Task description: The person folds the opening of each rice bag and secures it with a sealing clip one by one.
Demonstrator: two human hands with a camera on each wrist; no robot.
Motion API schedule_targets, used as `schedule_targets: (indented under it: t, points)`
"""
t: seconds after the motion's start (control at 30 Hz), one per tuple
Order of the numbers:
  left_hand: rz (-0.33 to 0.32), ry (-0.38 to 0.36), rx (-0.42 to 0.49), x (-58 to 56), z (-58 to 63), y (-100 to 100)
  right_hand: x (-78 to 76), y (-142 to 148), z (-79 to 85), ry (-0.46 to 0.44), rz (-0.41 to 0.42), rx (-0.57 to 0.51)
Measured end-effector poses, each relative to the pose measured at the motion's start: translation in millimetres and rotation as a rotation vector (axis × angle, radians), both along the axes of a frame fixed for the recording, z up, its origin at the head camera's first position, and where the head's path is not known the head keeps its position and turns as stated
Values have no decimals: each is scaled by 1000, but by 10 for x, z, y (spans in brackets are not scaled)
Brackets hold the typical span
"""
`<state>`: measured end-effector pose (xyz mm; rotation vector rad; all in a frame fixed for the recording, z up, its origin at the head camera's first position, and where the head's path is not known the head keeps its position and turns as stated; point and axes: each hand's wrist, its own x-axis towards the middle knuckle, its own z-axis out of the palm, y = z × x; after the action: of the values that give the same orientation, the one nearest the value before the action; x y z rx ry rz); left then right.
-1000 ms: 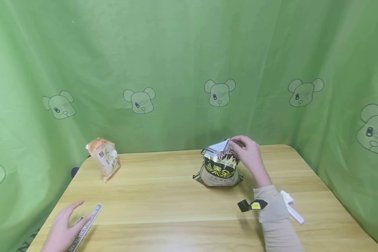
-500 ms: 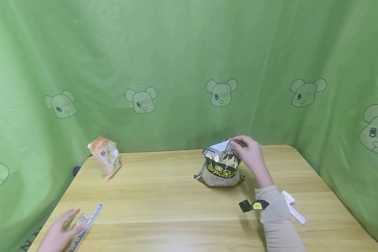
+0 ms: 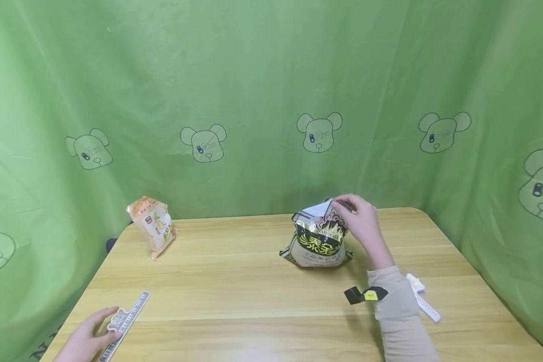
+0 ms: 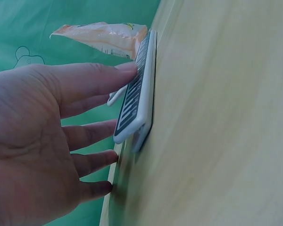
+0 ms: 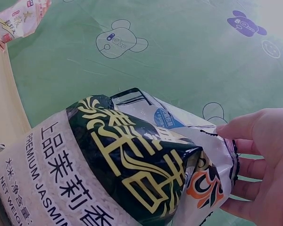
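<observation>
A bag of jasmine rice (image 3: 317, 246) with a black and gold label stands near the back of the table. Its top is folded over, and my right hand (image 3: 361, 221) pinches the right corner of that fold, as the right wrist view also shows the bag (image 5: 108, 160) beside the hand (image 5: 264, 160). At the front left lies a piano-keyboard bag clip (image 3: 125, 324) with a small animal-shaped tab. My left hand (image 3: 88, 334) has thumb and forefinger on either side of that tab. In the left wrist view, the thumb lies over the keys of the clip (image 4: 134, 94).
An orange and white packet (image 3: 154, 226) stands at the back left of the wooden table (image 3: 226, 291). A white clip (image 3: 423, 299) lies right of my right sleeve. A green curtain (image 3: 262, 90) with bear-head prints hangs around the table.
My left hand first drew slightly back left of the bag clip, then came forward and closed its thumb and forefinger about the tab. My right hand keeps its hold on the rice bag.
</observation>
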<state>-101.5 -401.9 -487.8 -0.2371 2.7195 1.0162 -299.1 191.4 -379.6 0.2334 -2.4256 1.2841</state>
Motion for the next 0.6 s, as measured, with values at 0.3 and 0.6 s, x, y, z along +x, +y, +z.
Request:
schedule_targets:
  t: [0.3, 0.6]
  points:
    - [-3, 29, -30, 2, -15, 12, 7, 8, -3, -2, 0, 4]
    - [27, 35, -20, -4, -24, 40, 3, 6, -3, -4, -2, 11]
